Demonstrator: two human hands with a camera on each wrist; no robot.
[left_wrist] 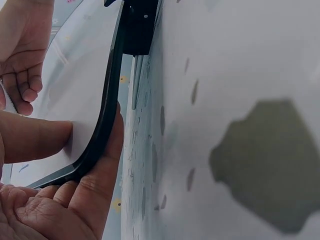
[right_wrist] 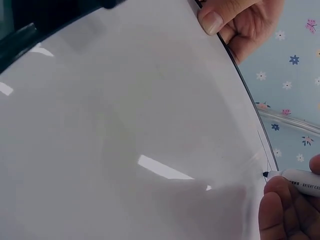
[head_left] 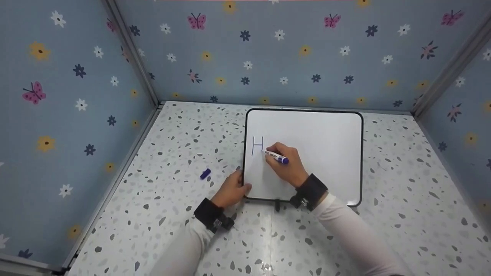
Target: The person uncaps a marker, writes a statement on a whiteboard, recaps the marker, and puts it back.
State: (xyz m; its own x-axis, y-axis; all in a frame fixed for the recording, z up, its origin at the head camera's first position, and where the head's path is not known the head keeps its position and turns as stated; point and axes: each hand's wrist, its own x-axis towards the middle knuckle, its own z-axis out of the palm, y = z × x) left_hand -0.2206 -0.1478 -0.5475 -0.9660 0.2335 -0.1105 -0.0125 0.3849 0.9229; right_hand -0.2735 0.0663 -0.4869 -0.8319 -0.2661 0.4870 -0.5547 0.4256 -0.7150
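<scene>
A whiteboard (head_left: 307,153) with a black frame lies on the speckled table, a blue letter H (head_left: 257,145) drawn near its left edge. My right hand (head_left: 287,163) pinches a white marker (head_left: 274,155) with a purple end, its tip at the lower end of the H's right stroke. In the right wrist view the marker's dark tip (right_wrist: 266,174) meets the board. My left hand (head_left: 232,189) grips the board's lower left corner, thumb (left_wrist: 40,136) on the white face and fingers (left_wrist: 97,192) under the frame. A purple marker cap (head_left: 205,174) lies left of the board.
Blue panels with flowers and butterflies (head_left: 264,50) stand behind and at both sides of the speckled table (head_left: 168,153). A small black clip-like piece (head_left: 277,205) sits at the board's front edge. Black camera straps (head_left: 209,214) are on both wrists.
</scene>
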